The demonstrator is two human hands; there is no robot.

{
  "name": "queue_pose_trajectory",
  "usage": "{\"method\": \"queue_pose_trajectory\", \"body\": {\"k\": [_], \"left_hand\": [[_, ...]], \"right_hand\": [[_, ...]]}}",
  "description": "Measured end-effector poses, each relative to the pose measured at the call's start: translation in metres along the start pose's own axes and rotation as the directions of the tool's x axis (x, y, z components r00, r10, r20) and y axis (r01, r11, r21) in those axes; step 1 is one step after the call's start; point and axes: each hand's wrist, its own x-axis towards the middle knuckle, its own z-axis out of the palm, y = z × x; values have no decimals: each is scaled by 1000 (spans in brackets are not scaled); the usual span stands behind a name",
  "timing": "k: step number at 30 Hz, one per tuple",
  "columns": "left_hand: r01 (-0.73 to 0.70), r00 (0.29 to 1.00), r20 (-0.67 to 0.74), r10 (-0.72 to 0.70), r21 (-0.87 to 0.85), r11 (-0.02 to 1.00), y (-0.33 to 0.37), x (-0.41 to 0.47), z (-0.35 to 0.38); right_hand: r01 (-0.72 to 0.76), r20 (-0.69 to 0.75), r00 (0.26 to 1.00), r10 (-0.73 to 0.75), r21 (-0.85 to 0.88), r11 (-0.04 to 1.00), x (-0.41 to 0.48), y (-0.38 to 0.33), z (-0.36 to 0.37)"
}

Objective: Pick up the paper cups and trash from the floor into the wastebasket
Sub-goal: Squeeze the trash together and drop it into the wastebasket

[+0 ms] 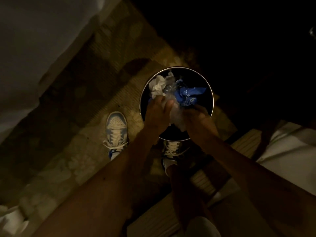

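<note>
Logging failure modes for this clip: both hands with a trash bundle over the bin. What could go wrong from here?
1. The left hand and right hand grip a loose mix of crumpled white paper, clear plastic and blue plastic; pieces may drop separately on release.
2. The blue plastic reaches toward the wastebasket rim and could catch there or land on the rug.
3. The scene is very dark, so a stray piece would be hard to spot.

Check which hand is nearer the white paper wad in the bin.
Left. The left hand is right at the near edge of the wad; the right hand is off to the side, past the clear plastic.
</note>
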Motion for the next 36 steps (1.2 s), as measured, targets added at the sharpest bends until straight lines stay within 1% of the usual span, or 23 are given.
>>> {"method": "queue_pose_trajectory", "body": {"k": [2,3,6,8,9,11,12,14,16,18,21,23,25,27,29,31,33,34,36], "left_hand": [[-60,998,12,59,94,994,5,-4,-10],[-99,995,6,99,119,988,7,-8,-14],[-219,975,-17,223,136,966,19,-22,-27],[-282,959,-8,285,104,954,26,-25,-34],[-295,954,-18,298,98,951,29,-25,-38],[-298,950,-44,308,148,943,34,-28,-51],[-296,953,-14,303,183,938,38,-32,-59],[-311,950,96,296,262,914,50,-44,-82],[-350,936,191,297,392,850,72,-65,-112],[-418,908,244,340,534,734,104,-96,-148],[-468,877,276,394,679,566,162,-165,-203],[-486,862,313,399,732,477,205,-229,-237],[-488,850,301,432,758,432,244,-298,-270],[-446,848,218,483,785,430,276,-368,-309],[-380,857,129,500,813,441,298,-428,-346],[-280,877,24,480,837,470,308,-499,-386],[-180,883,-78,462,854,489,301,-567,-417],[-126,885,-130,448,858,498,290,-599,-427],[-34,880,-229,417,844,535,260,-657,-439]], "right_hand": [[-16,-95,995,19,33,999,-7,0,-4],[-19,-113,993,25,51,999,-11,-1,-6],[-23,-91,995,32,90,996,-22,-9,-11],[-23,-110,993,35,103,994,-27,-12,-15],[-17,-122,992,32,129,992,-30,-14,-17],[5,-134,991,15,152,988,-36,-17,-21],[15,-135,991,3,137,991,-41,-18,-24],[47,-124,992,-34,100,994,-59,-26,-33],[94,-116,990,-81,115,989,-88,-39,-49],[151,-113,984,-136,141,978,-127,-55,-68],[295,-128,951,-282,98,951,-195,-89,-104],[409,-140,907,-398,62,910,-245,-118,-134],[512,-127,854,-505,31,858,-294,-151,-164],[611,-113,786,-608,-10,792,-341,-189,-190],[695,-99,713,-694,-38,718,-378,-224,-209],[781,-79,615,-785,-72,620,-423,-263,-222],[858,-57,505,-861,-79,508,-467,-300,-225],[892,-31,442,-896,-90,443,-488,-316,-223],[943,66,314,-947,-137,303,-527,-345,-208]]}}
